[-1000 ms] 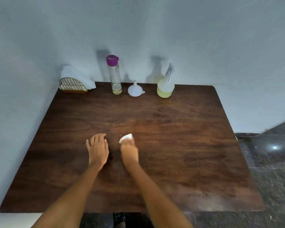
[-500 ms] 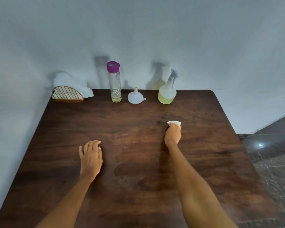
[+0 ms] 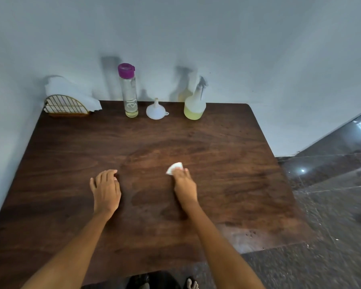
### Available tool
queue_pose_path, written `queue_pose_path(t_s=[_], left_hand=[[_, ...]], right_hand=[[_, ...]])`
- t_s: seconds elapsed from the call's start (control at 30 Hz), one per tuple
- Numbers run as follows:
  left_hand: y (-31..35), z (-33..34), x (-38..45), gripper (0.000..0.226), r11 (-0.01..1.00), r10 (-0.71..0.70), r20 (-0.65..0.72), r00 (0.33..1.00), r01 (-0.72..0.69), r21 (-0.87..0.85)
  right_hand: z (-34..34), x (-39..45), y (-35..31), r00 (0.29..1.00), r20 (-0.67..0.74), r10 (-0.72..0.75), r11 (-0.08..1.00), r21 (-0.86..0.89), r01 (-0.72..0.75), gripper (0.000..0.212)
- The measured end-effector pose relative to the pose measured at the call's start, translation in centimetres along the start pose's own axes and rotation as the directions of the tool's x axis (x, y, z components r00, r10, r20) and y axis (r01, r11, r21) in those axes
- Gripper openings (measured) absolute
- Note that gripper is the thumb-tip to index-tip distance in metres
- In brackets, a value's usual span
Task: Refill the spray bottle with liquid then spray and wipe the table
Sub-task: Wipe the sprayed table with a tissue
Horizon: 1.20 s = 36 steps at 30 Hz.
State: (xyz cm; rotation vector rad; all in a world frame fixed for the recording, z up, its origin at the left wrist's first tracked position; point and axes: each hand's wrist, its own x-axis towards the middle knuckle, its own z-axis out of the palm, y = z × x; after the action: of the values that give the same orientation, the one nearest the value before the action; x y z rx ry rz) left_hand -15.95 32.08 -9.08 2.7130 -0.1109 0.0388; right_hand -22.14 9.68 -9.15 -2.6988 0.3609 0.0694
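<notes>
My right hand (image 3: 183, 184) presses a small white tissue (image 3: 174, 168) onto the dark wooden table (image 3: 227, 153) near its middle; only the tissue's far end shows past my fingers. My left hand (image 3: 106, 189) rests palm down on the table to the left, fingers slightly bent, holding nothing. At the back edge stand a spray bottle (image 3: 194, 105) with yellowish liquid, a white funnel (image 3: 156, 110) turned mouth down, and a tall clear bottle (image 3: 129, 90) with a purple cap and a little liquid at the bottom.
A gold wire napkin holder (image 3: 66, 106) with white napkins sits at the back left corner against the wall. Walls close off the table's back and left sides. Dark tiled floor (image 3: 331, 195) lies to the right. Damp patches mark the wood between my hands.
My right hand has drawn the tissue back toward me and to the left from its farther right spot. My left hand stays resting on the table.
</notes>
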Motion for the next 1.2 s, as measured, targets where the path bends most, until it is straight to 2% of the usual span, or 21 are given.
queue_pose_path(t_s=[0.03, 0.07, 0.1, 0.17, 0.2, 0.27, 0.37, 0.43, 0.47, 0.5, 0.6, 0.67, 0.73, 0.8, 0.83, 0.9, 0.97, 1.03, 1.1, 1.2], left_hand=[[0.3, -0.1, -0.6, 0.026, 1.000, 0.003, 0.001, 1.000, -0.003, 0.000], [0.5, -0.1, -1.3, 0.026, 1.000, 0.008, 0.006, 1.000, -0.008, 0.000], [0.6, -0.2, -1.9, 0.026, 1.000, 0.010, 0.011, 1.000, -0.010, -0.003], [0.7, -0.4, -3.2, 0.026, 1.000, 0.013, 0.008, 1.000, -0.013, 0.005], [0.8, -0.6, -3.8, 0.026, 1.000, 0.020, -0.002, 1.000, -0.020, 0.016], [0.9, -1.0, -4.9, 0.025, 1.000, 0.018, -0.037, 0.999, -0.017, 0.023], [1.5, -1.2, -6.7, 0.027, 0.999, -0.025, -0.027, 0.999, 0.026, 0.027], [2.6, -1.1, -8.2, 0.028, 0.999, -0.022, 0.000, 1.000, 0.022, 0.028], [3.2, -1.0, -8.9, 0.029, 1.000, -0.015, 0.013, 1.000, 0.015, 0.023], [4.0, -0.8, -9.8, 0.029, 1.000, -0.006, 0.023, 1.000, 0.005, 0.020], [6.2, -0.1, -12.5, 0.028, 0.999, 0.040, 0.055, 0.998, -0.041, 0.017], [7.5, 0.3, -14.1, 0.027, 0.996, 0.083, 0.070, 0.994, -0.084, 0.009], [8.4, 0.5, -15.4, 0.027, 0.992, 0.122, 0.081, 0.989, -0.123, 0.009], [8.8, 0.3, -16.0, 0.028, 0.991, 0.131, 0.080, 0.988, -0.132, 0.009], [8.8, 0.2, -16.3, 0.028, 0.992, 0.126, 0.074, 0.989, -0.127, 0.014], [8.6, -0.1, -16.6, 0.028, 0.994, 0.105, 0.065, 0.992, -0.107, 0.028], [8.3, -0.3, -16.9, 0.028, 0.996, 0.082, 0.054, 0.995, -0.084, 0.032], [7.8, -0.4, -17.1, 0.028, 0.996, 0.074, 0.044, 0.996, -0.076, 0.042], [7.4, -0.4, -17.2, 0.028, 0.997, 0.063, 0.053, 0.997, -0.066, 0.048], [7.0, -0.4, -17.0, 0.028, 0.998, 0.044, 0.060, 0.997, -0.046, 0.047]], right_hand=[[-0.5, -0.5, 0.5, 0.992, -0.029, 0.125, 0.992, 0.039, -0.124, 0.050], [-0.6, -0.7, 0.1, 0.980, -0.064, 0.186, 0.982, 0.047, -0.183, 0.051], [-0.4, -0.8, -1.1, 0.972, -0.069, 0.226, 0.973, 0.055, -0.222, 0.051], [0.9, -1.6, -4.6, 0.974, 0.026, 0.224, 0.972, 0.064, -0.226, 0.052], [1.6, -2.4, -6.5, 0.982, 0.086, 0.168, 0.982, 0.072, -0.175, 0.050], [2.8, -4.9, -9.0, 0.988, 0.127, -0.082, 0.995, 0.066, 0.074, 0.049], [2.9, -8.5, -8.1, 0.907, 0.265, -0.328, 0.930, -0.077, 0.359, 0.050], [2.3, -10.5, -3.8, 0.903, 0.175, -0.393, 0.890, -0.173, 0.421, 0.044], [1.2, -11.0, -1.7, 0.937, 0.098, -0.334, 0.922, -0.173, 0.347, 0.040], [-0.3, -11.8, 0.2, 0.966, 0.087, -0.245, 0.958, -0.129, 0.255, 0.037], [-4.3, -12.9, 4.8, 0.998, 0.006, -0.054, 0.997, -0.050, 0.055, 0.026], [-6.6, -12.7, 6.4, 0.995, 0.006, 0.103, 0.981, 0.167, -0.102, 0.022], [-8.5, -12.0, 7.5, 0.972, 0.071, 0.225, 0.890, 0.390, -0.234, 0.022], [-9.5, -11.4, 7.6, 0.932, 0.290, 0.217, 0.834, 0.442, -0.331, 0.019], [-9.7, -11.1, 7.8, 0.904, 0.375, 0.203, 0.860, 0.373, -0.348, 0.015], [-9.3, -10.6, 8.0, 0.886, 0.408, 0.221, 0.912, 0.235, -0.336, 0.013], [-8.6, -10.3, 7.4, 0.919, 0.333, 0.212, 0.945, 0.172, -0.280, 0.025], [-7.9, -10.8, 6.1, 0.963, 0.200, 0.179, 0.983, 0.013, -0.186, 0.032], [-6.7, -11.7, 5.1, 0.990, 0.094, 0.105, 0.993, -0.055, -0.101, 0.029], [-4.6, -13.2, 4.2, 0.996, 0.069, 0.056, 0.997, -0.064, -0.052, 0.025]])
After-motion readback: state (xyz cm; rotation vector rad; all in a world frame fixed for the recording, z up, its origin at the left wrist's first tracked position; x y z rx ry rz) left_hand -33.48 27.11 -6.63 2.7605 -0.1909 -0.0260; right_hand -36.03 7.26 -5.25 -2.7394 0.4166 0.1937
